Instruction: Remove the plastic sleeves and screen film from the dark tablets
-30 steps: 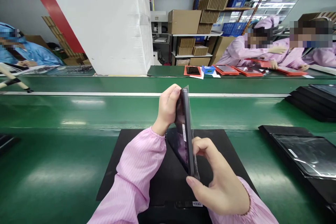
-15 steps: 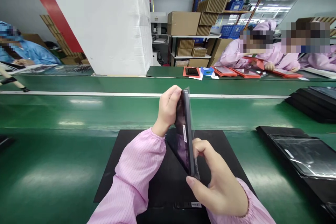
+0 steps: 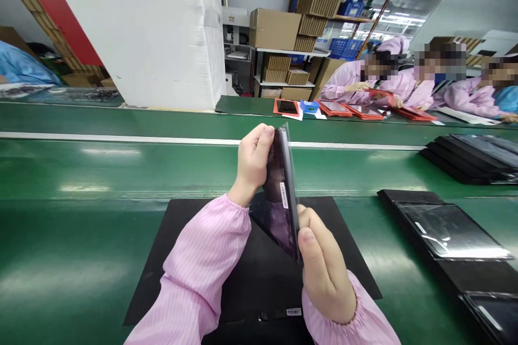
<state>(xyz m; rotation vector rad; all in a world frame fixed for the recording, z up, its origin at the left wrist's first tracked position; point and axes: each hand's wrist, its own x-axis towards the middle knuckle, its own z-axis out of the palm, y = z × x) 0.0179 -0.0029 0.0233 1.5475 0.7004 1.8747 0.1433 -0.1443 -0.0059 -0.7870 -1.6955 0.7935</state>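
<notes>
A dark tablet (image 3: 279, 210) is held up on edge, its glossy face turned left with a small white label on it. My left hand (image 3: 254, 159) is closed around its far upper end. Clear plastic film (image 3: 288, 143) stands out along the tablet's right side. Against that side, my right hand (image 3: 324, 259) is pinched, thumb against bent fingers, apparently on the film; the fingertips are partly hidden. Below both hands lies a black mat (image 3: 154, 280). A thin black piece with a white label (image 3: 293, 312) lies near its front edge.
On the right, film-covered tablets (image 3: 455, 229) lie on black pads, with a stack of black pads (image 3: 465, 159) behind. Across the green bench (image 3: 52, 237), people in pink (image 3: 343, 78) sit by red-framed panels (image 3: 334, 108). A white pillar (image 3: 162, 32) stands at the back.
My right hand has moved from a spread grip at the tablet's lower corner to a closed pinch along its right side. The view has shifted slightly rightward.
</notes>
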